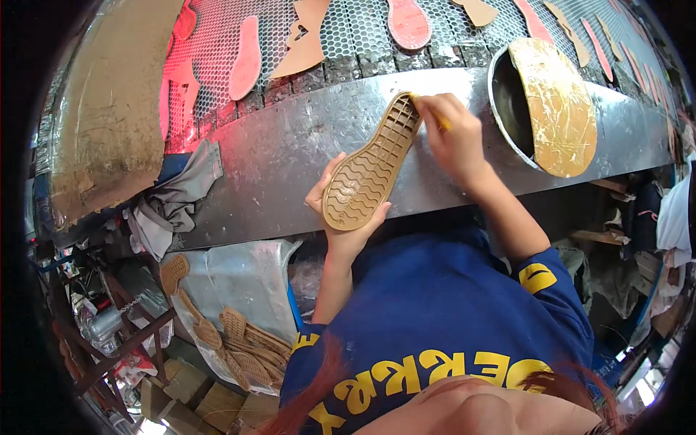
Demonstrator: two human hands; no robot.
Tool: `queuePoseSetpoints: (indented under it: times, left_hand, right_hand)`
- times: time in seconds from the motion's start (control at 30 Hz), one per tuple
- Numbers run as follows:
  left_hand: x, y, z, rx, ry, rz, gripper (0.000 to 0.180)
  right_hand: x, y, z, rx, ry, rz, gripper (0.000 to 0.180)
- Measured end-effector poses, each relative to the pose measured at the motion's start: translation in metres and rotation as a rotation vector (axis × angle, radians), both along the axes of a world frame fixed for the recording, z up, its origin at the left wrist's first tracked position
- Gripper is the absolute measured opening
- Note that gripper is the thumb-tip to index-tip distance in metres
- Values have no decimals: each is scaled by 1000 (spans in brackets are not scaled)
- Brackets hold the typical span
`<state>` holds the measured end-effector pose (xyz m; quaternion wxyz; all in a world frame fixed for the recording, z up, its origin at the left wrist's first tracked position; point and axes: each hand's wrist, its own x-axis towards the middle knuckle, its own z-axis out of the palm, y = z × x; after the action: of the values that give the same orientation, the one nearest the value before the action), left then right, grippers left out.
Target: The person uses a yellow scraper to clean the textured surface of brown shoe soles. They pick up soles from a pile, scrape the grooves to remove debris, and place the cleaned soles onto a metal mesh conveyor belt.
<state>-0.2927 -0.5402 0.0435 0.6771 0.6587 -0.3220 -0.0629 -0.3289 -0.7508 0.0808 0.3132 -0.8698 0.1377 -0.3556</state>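
A tan shoe sole (362, 181) is tilted above the metal ledge, its treaded face toward me, with wavy ridges at the wide end and a grid at the narrow end. My left hand (346, 238) grips the wide end from beneath, thumb on one edge and fingers on the other. At the narrow end, my right hand (458, 141) is closed round a thin yellow tool (444, 124). Its tip meets the sole's rim; fingers hide most of it, so I cannot make out its kind.
A round metal pot (511, 109), partly covered by a yellowish board (562, 109), stands at right on the metal ledge (268, 159). Beyond runs a mesh conveyor (348, 36) bearing pink and tan shoe pieces. Grey cloth (181, 188) hangs at left; several soles (246, 341) lie below on plastic.
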Motion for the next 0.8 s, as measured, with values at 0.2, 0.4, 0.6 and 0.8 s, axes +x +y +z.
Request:
queuePoseSetpoints:
  times: [0.2, 0.4, 0.6, 0.8]
  left_hand:
    - [-4, -4, -5, -121, 138, -1, 91]
    - [-2, -1, -2, -92, 54, -18, 90]
    - [-1, -1, -2, -69, 10, -16, 90]
    - [-1, 1, -4, -73, 10, -25, 90]
  right_hand:
    - [-31, 63, 17, 139, 62, 359, 12]
    - [-30, 42, 5, 845, -21, 106, 7]
    - [-20, 35, -11, 642, -30, 64, 7]
    - [-25, 37, -15, 622, -6, 198, 6]
